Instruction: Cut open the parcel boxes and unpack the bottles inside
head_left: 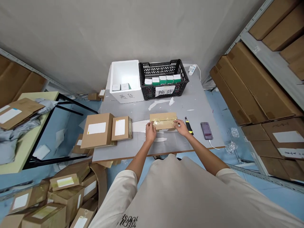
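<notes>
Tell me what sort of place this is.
Probably a small warehouse packing room: metal shelves hold large cardboard boxes, labelled parcels lie piled on the floor, and a taped box sits on the table.

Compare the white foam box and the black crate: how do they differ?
The white foam box has solid walls; the black crate has slotted ones. The foam box holds two small cartons, the crate a row of green-and-white ones. Both bear handwritten characters.

A black plastic crate point(163, 66) stands just beside a white foam box point(118, 95) (its front hand-lettered).
</notes>
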Demonstrator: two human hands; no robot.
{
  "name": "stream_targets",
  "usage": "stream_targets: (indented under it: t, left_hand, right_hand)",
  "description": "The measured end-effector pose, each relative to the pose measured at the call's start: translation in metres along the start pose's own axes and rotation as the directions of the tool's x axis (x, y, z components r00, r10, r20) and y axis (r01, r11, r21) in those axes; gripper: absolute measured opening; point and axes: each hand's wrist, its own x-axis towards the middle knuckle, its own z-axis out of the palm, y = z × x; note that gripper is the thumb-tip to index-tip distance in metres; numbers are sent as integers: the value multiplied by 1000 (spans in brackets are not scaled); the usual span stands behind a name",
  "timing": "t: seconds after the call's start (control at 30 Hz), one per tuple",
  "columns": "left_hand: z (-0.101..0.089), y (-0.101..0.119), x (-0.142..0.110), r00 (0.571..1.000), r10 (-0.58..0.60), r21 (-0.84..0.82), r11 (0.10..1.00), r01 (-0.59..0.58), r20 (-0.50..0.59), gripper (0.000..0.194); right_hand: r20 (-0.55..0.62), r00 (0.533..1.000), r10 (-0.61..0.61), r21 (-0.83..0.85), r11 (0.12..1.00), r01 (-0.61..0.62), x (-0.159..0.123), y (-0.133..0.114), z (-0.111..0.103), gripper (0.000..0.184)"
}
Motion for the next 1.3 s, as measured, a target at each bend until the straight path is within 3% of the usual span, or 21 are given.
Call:
stream_targets:
  t: [0.23,0.43,0.57,0.7,0.87,1.07,1.2,1.3]
  left_hand:
    - [0,2,1,1000,-13,53,999,12,13,53]
    - [4,18,-6,999,-8,275,961,22,-53,52]
    - [8,32,-13,996,88,342,935,-90,24,55]
    - [11,42,-16,993,102,367,923,-114,54,49]
    - [15,51,-15,994,95,403,909,-107,49,46]
    - [21,56,-12,997,79,447,891,-81,23,46]
    - [22,54,-13,996,90,459,884,-93,27,47]
    - [22,52,-14,996,86,462,882,-91,32,47]
  right_hand:
    - [37,999,-21,67,998,19,-3,5,-3,36]
    - [96,992,81,145,985,-94,-3,33,-35,31]
    - [40,957,288,-89,955,-284,2,73,-68,20]
    - [-35,917,398,-394,837,-379,3,110,-87,31]
    - [9,889,458,-519,762,-387,5,129,-84,38]
    - [59,904,424,-592,744,-310,10,135,-78,38]
    - [61,912,406,-593,750,-294,14,140,-78,37]
    - [48,898,437,-515,782,-353,15,141,-82,35]
